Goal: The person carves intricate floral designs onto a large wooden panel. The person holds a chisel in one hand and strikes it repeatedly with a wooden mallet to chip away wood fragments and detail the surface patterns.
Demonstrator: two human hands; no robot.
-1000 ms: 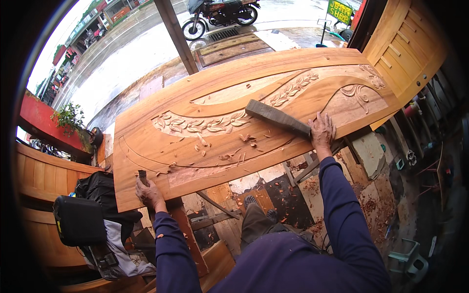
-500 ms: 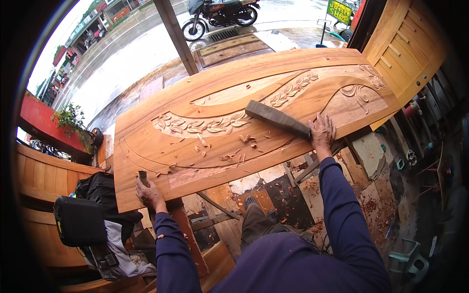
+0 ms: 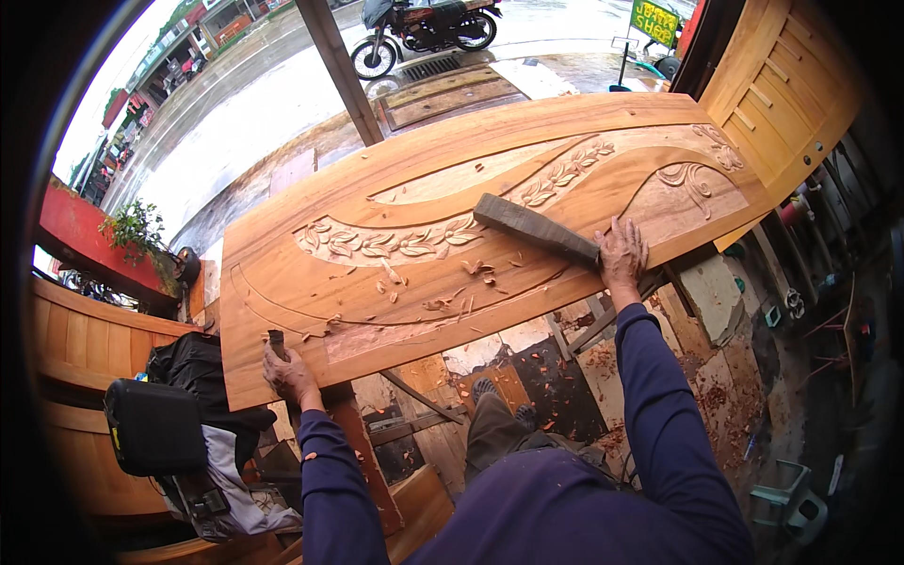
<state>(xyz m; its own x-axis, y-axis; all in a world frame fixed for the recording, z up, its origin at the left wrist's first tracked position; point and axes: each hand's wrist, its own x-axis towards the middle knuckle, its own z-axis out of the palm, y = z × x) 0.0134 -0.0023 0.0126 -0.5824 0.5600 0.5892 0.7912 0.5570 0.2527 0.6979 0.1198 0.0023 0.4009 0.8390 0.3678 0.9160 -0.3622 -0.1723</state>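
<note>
A large carved wooden door panel [image 3: 395, 282] lies in front of me, with a raised leaf-and-flower band [image 3: 386, 240] curving across it. My right hand [image 3: 621, 259] is at its near edge, closed over the narrow end of a dark, block-shaped wooden mallet [image 3: 537, 231]. The mallet's thick end rests on the panel, pointing to the far left; the part under my palm is hidden. By the near left corner, my left hand [image 3: 290, 375] is closed around a small dark tool [image 3: 275, 342]. Only its blunt tip shows above my fingers, so its kind cannot be made out.
Curled wood shavings [image 3: 438, 303] lie scattered over the panel. A black case [image 3: 155, 427] sits on covered things to the left. Another door [image 3: 772, 94] leans at the far right, near a green plastic stool [image 3: 796, 499]. Beyond a post [image 3: 339, 71], a motorcycle [image 3: 424, 33] stands outside.
</note>
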